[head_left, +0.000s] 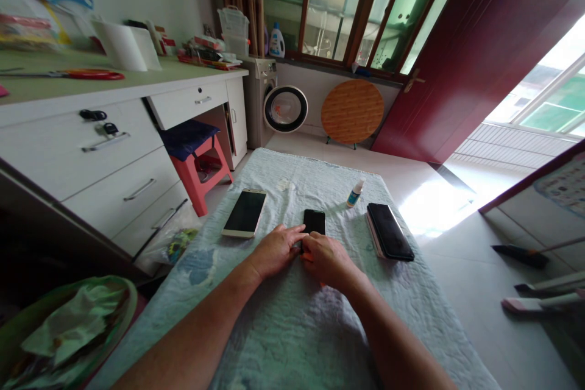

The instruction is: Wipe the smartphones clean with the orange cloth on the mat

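Head view: both hands down at small black phone (315, 218), mid-width on cloth-covered bench (292, 341), screen up, dark. Left hand (278, 248) at near left edge, fingers fairly straight and close together, pointing toward right hand (328, 257). Right hand over near end of phone, fingers curled in, narrow. Near end covered by fingers; can't tell whether gripping or just pressing. Bit of orange (322, 284) showing below right hand, too hidden to identify. Off to left, apart: larger phone with pale frame (245, 213), flat, dark screen up. Off to right: dark phone (390, 231), screen up, on top of pinkish item (375, 236). Between small black phone and dark phone, farther out: small bottle (355, 193), upright, blue label. Beyond bench: washing machine (254, 106) with round door open, round wooden tabletop (353, 111) stood on edge. Left of bench: red stool (189, 139), dark blue cover.
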`<state>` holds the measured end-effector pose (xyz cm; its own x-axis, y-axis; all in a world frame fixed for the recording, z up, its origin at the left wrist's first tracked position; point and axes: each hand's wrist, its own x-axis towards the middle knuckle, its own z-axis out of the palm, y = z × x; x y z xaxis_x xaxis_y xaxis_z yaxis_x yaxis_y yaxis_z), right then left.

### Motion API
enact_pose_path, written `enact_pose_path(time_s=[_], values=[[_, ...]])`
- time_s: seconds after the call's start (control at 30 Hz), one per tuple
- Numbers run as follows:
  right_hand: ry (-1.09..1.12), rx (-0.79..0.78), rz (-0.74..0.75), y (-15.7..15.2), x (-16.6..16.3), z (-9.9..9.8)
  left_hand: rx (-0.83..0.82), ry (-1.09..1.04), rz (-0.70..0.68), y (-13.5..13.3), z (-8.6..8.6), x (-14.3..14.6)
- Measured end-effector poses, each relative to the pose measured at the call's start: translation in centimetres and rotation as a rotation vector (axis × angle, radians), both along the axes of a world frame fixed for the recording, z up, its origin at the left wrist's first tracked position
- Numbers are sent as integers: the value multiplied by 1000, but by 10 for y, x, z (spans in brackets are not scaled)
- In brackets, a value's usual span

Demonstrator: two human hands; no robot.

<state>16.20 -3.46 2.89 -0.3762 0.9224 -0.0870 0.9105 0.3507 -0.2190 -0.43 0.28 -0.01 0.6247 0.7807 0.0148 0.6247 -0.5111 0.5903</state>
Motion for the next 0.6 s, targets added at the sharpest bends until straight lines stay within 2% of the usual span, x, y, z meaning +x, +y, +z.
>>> enact_pose_path(time_s=[0.23,0.6], values=[[-19,-18,-5,-2,0,2,6,8,-3,0,1,0],[-68,-84,-25,-1,19,7,16,61,-2,0,1,1]])
